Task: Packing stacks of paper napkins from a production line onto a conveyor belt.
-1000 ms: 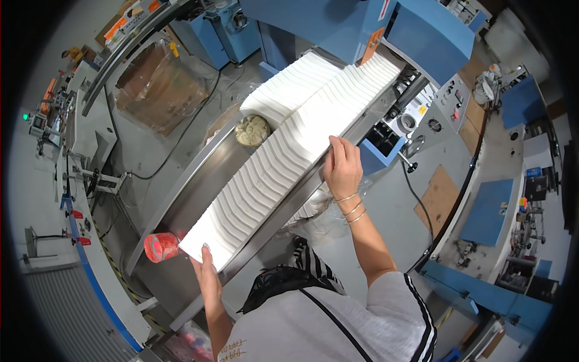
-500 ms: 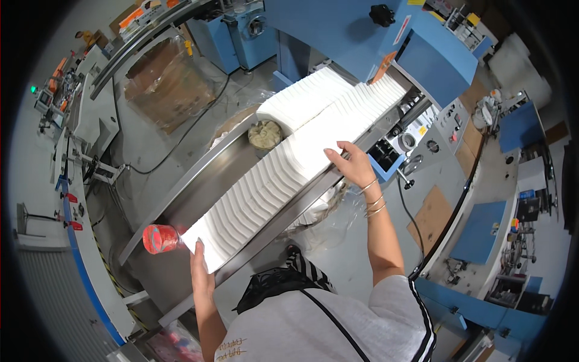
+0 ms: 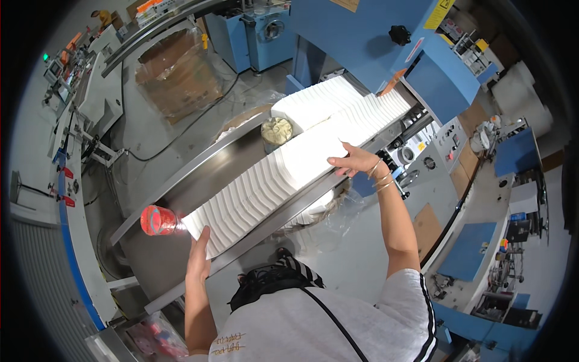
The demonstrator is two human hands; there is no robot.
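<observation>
A long row of white folded tissue sheets point(image 3: 244, 202), packed side by side, lies slanting in a metal trough point(image 3: 208, 169). My left hand point(image 3: 198, 256) is closed on its lower left end, thumb on the top face and the other fingers partly hidden. Farther up the row, my right hand point(image 3: 360, 161) grips the near edge with thumb and index finger apart and the other fingers bent at the side. Next to the left end sits a red cylinder point(image 3: 158, 221). Beyond the row stands a round container with a pale top point(image 3: 277, 131), beside a second white stack point(image 3: 316, 99).
A blue machine point(image 3: 362, 36) with a black knob stands over the trough's far end. An open cardboard box point(image 3: 181, 84) is on the floor at far left. A workbench with a blue panel point(image 3: 467, 250) runs along the right, and a cable crosses the floor.
The view has shifted slightly. My right hand has turned so more of its bent fingers show at the row's near edge. My left hand stays at the lower end.
</observation>
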